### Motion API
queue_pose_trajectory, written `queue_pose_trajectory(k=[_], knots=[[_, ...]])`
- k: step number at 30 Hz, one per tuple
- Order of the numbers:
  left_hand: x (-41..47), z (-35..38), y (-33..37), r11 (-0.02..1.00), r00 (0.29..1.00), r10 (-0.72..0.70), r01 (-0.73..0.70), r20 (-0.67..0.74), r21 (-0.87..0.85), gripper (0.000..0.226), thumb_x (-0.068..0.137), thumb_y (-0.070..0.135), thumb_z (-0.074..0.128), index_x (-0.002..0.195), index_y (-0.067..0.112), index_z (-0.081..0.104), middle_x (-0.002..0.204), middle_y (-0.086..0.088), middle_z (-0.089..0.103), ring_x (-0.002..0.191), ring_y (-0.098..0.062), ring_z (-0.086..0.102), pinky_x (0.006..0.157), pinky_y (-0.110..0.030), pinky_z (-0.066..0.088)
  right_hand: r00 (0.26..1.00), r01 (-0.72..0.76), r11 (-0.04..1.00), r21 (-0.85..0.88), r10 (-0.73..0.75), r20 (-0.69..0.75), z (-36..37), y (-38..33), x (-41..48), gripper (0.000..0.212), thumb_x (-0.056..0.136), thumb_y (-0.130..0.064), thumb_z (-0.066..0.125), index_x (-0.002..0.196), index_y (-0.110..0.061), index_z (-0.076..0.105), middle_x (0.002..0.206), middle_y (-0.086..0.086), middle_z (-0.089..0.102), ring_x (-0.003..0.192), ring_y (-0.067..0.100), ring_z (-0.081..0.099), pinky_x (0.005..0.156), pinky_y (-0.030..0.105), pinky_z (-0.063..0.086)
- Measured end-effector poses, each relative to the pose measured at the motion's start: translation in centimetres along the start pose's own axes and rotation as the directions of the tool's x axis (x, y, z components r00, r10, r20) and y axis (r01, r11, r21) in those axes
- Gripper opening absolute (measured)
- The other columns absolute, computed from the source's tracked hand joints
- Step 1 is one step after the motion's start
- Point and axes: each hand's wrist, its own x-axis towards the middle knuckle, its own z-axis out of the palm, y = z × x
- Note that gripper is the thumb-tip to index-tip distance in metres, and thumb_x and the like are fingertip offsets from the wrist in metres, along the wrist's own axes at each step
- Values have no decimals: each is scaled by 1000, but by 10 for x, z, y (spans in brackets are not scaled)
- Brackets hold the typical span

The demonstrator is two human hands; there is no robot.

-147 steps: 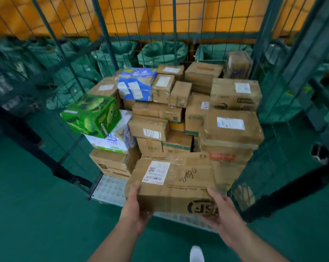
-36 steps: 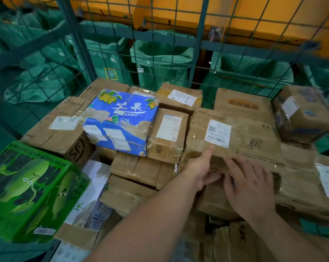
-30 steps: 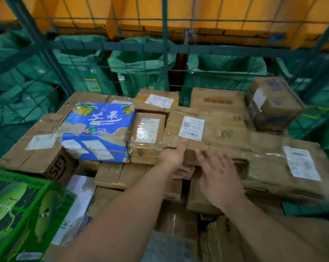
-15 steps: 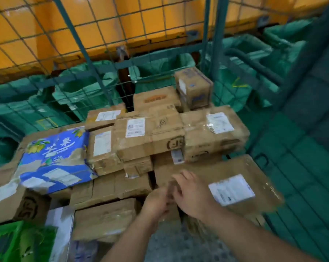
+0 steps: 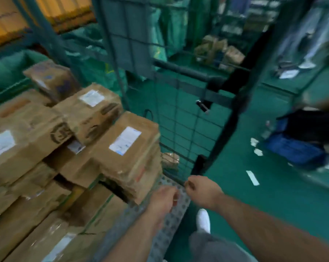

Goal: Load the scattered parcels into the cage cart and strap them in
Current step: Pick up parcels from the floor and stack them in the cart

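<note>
Head view, smeared by motion. Shows brown parcels stacked inside the cage cart, filling 7 to 11 o'clock, with a labelled parcel at the stack's edge just beside the mesh wall. Left hand over the perforated deck near 6 o'clock, grip curled; cannot tell whether on anything. Right hand just beside it at the wall's bottom bar, grip curled; cannot tell whether clamped on the bar. Black strap hanging along the wall's outer edge toward 2 o'clock. More boxes beyond the mesh at 1 o'clock, blurred. White shoe on green floor at 5 o'clock
</note>
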Motion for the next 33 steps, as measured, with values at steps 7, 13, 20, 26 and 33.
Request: queue_pose_trajectory(k=[7,13,20,26,33], knots=[[-4,111,32,965,990,15,-50,139,258,24,103,24,53,84,14,63,73,0,63,59,-13,56,49,-21,36,983,-182,978,97,184,-9,-35,109,-47,19,89,-31,44,88,-25,62,92,-5,70,86,23,65,73,33,55],[44,257,62,959,977,1,-61,211,276,19,97,31,56,88,16,63,72,0,69,57,-15,60,52,-23,34,968,-217,954,205,238,-82,-95,233,-44,24,90,-32,44,96,-26,66,98,-5,72,90,21,66,75,31,55],[83,402,140,978,984,-24,-13,176,207,17,102,26,53,91,19,63,86,-2,69,71,-19,65,60,-26,39,944,-282,910,304,320,-83,-175,370,-16,27,90,-35,44,100,-30,68,97,-10,71,79,17,65,69,28,54],[128,427,191,984,995,-63,49,79,169,17,102,31,53,99,18,64,91,-1,71,81,-21,65,73,-31,45,960,-250,905,344,278,-33,-226,408,44,27,87,-34,45,99,-31,70,97,-12,72,84,15,68,78,30,58],[240,470,250,970,987,-157,150,20,190,17,99,28,50,88,18,57,83,-1,65,69,-19,58,65,-29,41,970,-228,938,260,241,-19,-288,441,134,26,91,-33,46,103,-31,69,100,-12,72,89,16,66,78,27,55]])
